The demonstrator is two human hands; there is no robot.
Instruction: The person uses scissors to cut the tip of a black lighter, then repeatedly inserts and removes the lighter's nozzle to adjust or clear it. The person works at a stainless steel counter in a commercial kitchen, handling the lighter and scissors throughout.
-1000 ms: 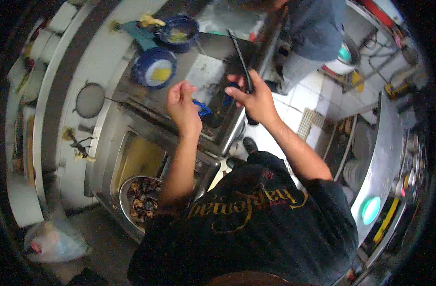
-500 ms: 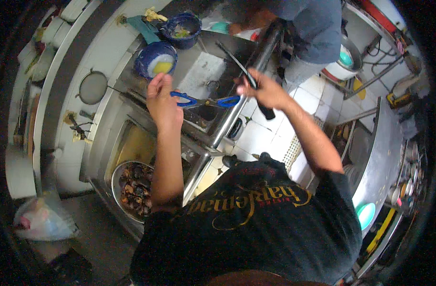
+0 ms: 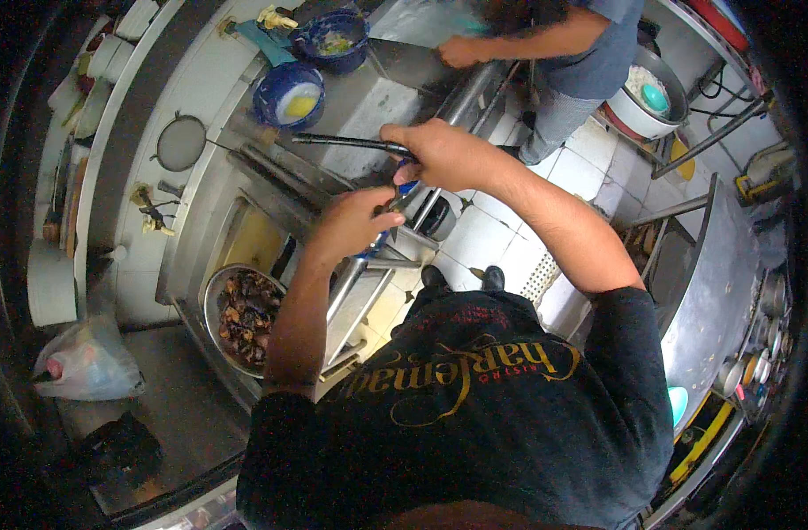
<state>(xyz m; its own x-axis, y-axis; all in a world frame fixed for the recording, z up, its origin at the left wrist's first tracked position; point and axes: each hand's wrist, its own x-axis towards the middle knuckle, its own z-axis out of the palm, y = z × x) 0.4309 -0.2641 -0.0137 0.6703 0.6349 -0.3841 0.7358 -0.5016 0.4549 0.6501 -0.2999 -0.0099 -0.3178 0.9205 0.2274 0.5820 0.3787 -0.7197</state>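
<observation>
My right hand (image 3: 443, 155) is closed around a long, thin, dark knife (image 3: 342, 140), which points left over the sink. A blue-handled pair of scissors (image 3: 407, 201) is between my hands, its metal part tilted. One blue loop shows beneath my right hand's fingers, and more blue lies below my left hand. My left hand (image 3: 355, 221) pinches the scissors, its fingers bent around the metal near the middle. Both hands are above the front edge of the steel sink (image 3: 377, 110). My fingers hide much of the scissors and the knife's handle.
Two blue bowls (image 3: 289, 95) sit by the sink's far left side. A strainer (image 3: 181, 143) hangs on the wall. To the left, a metal bowl (image 3: 245, 322) holds dark shell-like pieces. Another person's hand (image 3: 459, 53) is at the far basin; a steel table (image 3: 713, 291) stands right.
My hands have come closer together and lower. The scissors, spread level between them before, are now turned steeply. The knife has swung to point left. The other person's arm has moved into clearer view.
</observation>
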